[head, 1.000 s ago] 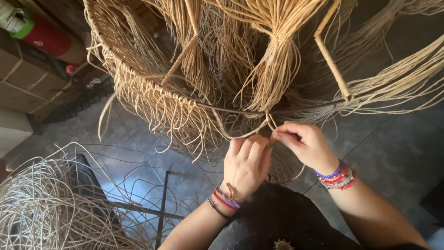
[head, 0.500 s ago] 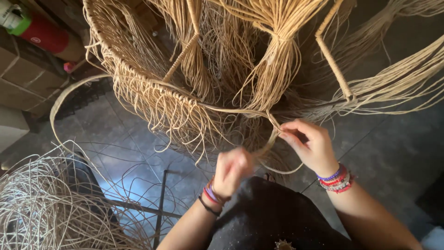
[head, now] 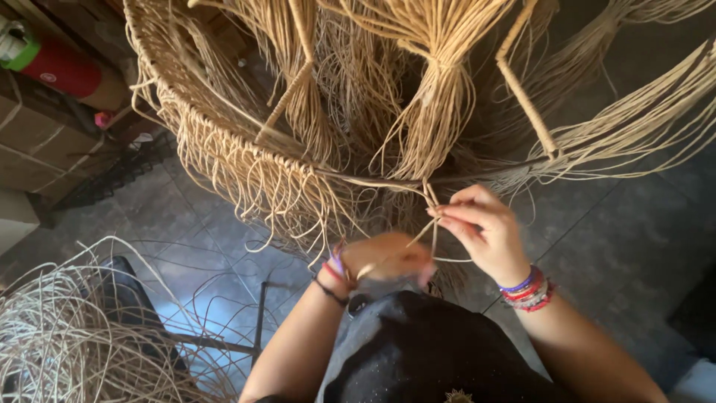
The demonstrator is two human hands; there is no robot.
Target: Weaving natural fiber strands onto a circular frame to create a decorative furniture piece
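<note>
Grey floor tiles (head: 619,224) spread under a dim workroom, seen from above the worker's lap. At the centre, the right hand (head: 485,231) has its fingertips (head: 440,218) pressed together, pinching a pale strand (head: 431,195) just below the rim of a large woven frame (head: 224,160). That strand runs up to the rim, where it loops around the hoop, and a thinner length crosses down toward the left hand (head: 388,257). The left hand sits lower and nearer the body, curled into a loose fist; it is blurred, so I cannot tell whether its fingers actually grip the strand that passes by it. Both wrists carry stacked bead bracelets (head: 526,289), red and purple on the right. Outward from the hands, the frame is wrapped in tan fibre, with a fringe of loose ends hanging from its rim and thick bundles (head: 440,89) tied and gathered above. A wrapped strut (head: 526,82) slants up on the right. A dark apron (head: 425,351) covers the lap. At lower left lies a tangle of pale cane (head: 60,336); at upper left, a red canister (head: 60,67) rests on cardboard boxes (head: 37,142).
</note>
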